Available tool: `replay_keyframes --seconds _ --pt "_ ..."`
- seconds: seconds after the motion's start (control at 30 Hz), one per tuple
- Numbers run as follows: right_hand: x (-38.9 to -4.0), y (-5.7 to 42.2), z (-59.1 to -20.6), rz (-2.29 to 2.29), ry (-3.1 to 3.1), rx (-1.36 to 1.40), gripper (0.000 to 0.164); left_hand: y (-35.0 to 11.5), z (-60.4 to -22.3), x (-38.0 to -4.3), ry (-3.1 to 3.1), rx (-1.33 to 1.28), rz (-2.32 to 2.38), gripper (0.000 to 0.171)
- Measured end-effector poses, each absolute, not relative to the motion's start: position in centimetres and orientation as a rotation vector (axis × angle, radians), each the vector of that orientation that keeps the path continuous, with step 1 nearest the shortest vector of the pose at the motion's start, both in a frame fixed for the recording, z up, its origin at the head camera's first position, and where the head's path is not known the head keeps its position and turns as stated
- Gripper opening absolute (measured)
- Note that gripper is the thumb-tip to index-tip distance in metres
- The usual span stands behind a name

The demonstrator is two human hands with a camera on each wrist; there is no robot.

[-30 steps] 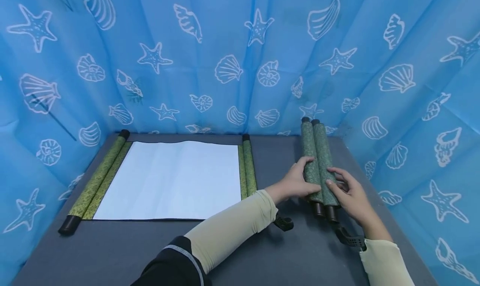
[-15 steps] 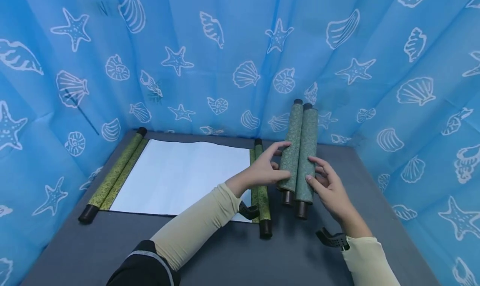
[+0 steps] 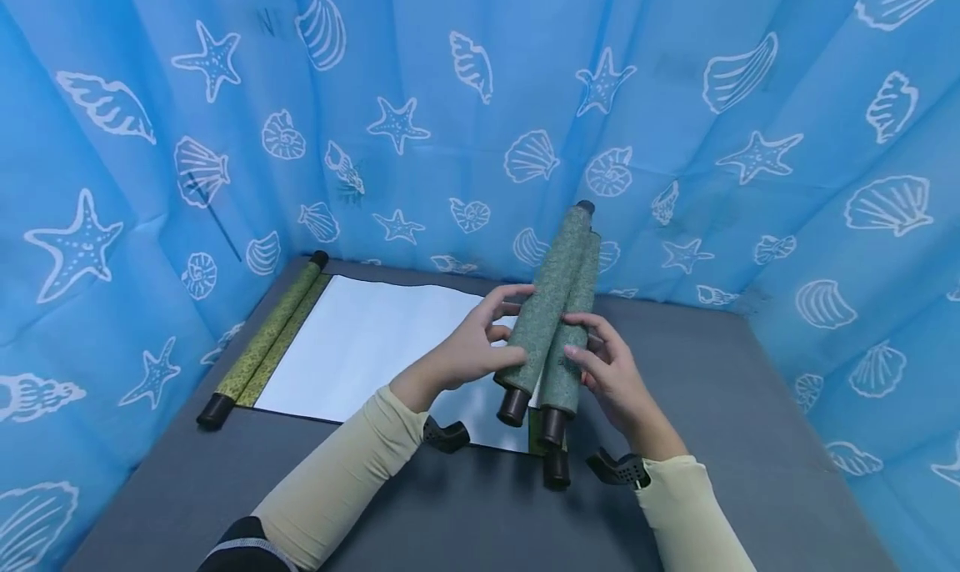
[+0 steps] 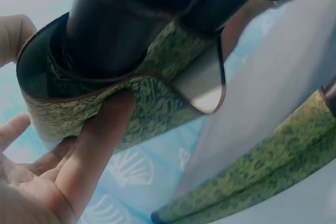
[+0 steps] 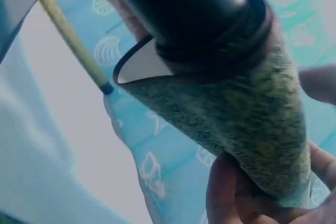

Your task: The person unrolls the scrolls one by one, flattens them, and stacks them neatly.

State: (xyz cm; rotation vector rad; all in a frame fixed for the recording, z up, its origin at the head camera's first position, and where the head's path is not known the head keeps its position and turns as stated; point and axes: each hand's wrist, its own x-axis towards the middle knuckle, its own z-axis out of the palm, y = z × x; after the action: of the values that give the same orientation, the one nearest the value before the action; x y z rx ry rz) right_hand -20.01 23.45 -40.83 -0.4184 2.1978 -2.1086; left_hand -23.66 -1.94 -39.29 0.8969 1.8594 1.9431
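A hanging scroll (image 3: 547, 309) with grey-green patterned backing is rolled from both ends into two rolls side by side, with dark knobs at the ends. My left hand (image 3: 474, 348) grips the left roll near its lower end, thumb and fingers curled round it. The other roll (image 3: 564, 363) is held by my right hand (image 3: 611, 376). Raised and tilted, the pair overlaps the right end of a second scroll in the head view. That second scroll lies unrolled, showing white paper (image 3: 360, 338) and a yellow-green left roller (image 3: 266, 347). Its right roller is mostly hidden, with a dark knob (image 3: 556, 470) showing below.
A grey tabletop (image 3: 697, 422) carries the unrolled scroll on its left half. Behind it and along both sides hangs a blue curtain (image 3: 450, 122) printed with white shells and starfish. Black straps (image 3: 618, 469) sit at both wrists.
Both hands have lifted the rolled scroll off the right side of the table and carried it left, over the unrolled scroll's right end. The head view has shifted too.
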Motion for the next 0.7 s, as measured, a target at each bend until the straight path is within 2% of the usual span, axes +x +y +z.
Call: replay_keyframes --seconds 0.27,0.5,0.6,0.7 --pt "-20.5 21.6 -40.2 -2.165 2.202 -0.395 0.052 -5.8 -39.7 -23.8 1.776 0.736 2.062 0.086" --pt "-20.6 20.3 -39.2 -2.159 2.09 -0.536 0.078 -7.8 -39.9 -23.5 1.756 0.711 2.066 0.086" --pt "-20.6 20.0 -39.3 -2.161 2.051 -0.574 0.081 -8.1 -39.9 -23.5 1.787 0.661 2.058 0.076" --pt "-20.7 19.6 -39.5 -2.151 2.004 -0.634 0.085 -8.2 -39.9 -23.3 1.845 0.597 2.038 0.075"
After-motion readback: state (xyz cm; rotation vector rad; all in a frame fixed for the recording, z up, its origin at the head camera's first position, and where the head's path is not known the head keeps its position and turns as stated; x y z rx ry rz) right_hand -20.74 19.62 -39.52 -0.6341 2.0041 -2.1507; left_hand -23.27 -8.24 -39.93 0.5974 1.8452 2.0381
